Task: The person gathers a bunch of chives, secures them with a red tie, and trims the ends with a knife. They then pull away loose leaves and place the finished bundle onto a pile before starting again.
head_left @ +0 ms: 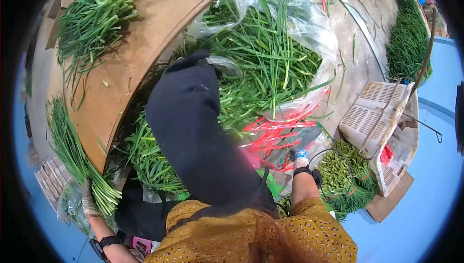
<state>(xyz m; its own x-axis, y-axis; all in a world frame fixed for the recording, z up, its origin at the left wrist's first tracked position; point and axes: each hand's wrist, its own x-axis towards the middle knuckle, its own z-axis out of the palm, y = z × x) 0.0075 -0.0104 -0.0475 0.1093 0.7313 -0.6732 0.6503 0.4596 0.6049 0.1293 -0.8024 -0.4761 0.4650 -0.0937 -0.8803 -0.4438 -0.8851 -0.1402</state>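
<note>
My left hand (90,200), in a pale knitted glove, is wrapped around the lower part of a long bunch of garlic chives (72,137). Its pale cut ends point down to the right and the green leaves reach up past the edge of a brown board (145,31). My right hand (299,156), in a white and blue glove, is at the near end of a pile of red plastic strips (280,132). Its fingers are too small and partly hidden to show whether they grip a strip.
Loose chives (266,55) fill a clear plastic sheet (314,26) ahead. More chives (99,16) lie on the board. At right are a white plastic crate (374,108), tied green bunches (338,171) and a long green heap (408,31). My dark-clothed leg (188,123) crosses the middle.
</note>
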